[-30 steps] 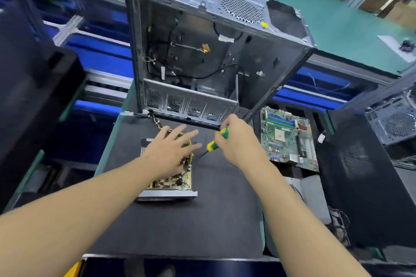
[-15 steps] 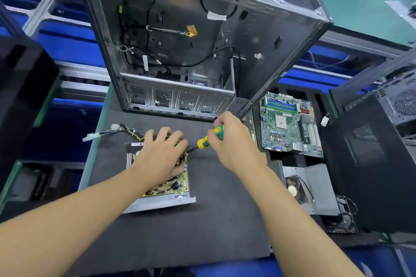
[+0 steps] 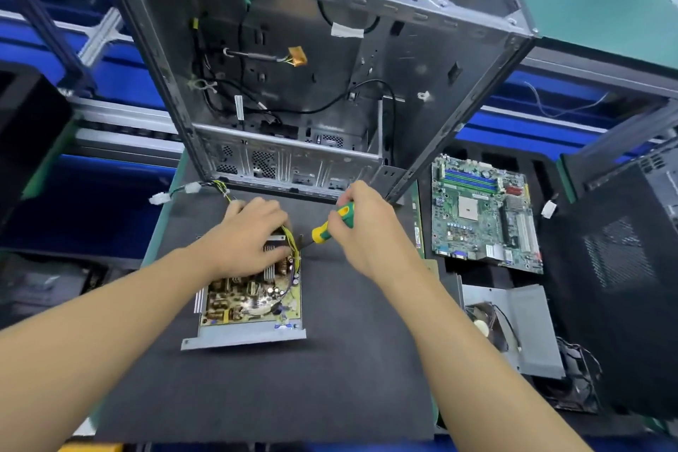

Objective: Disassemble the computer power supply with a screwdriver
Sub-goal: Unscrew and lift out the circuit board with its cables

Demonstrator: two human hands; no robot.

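Open grey computer case (image 3: 330,66) stands at the back of the dark-matted surface (image 3: 330,378), loose black cables inside, yellow sticker on its top panel. Green motherboard (image 3: 484,216) lies to the right, flat; nearer the camera a grey metal cover (image 3: 528,327) with a fan. Black case panel (image 3: 623,286) far right, blue racks behind.

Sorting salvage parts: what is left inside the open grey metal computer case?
Inside the grey metal computer case: loose black cables, an orange-tipped connector, white tape and an empty perforated drive cage. No board shows; behind the cage is hidden.
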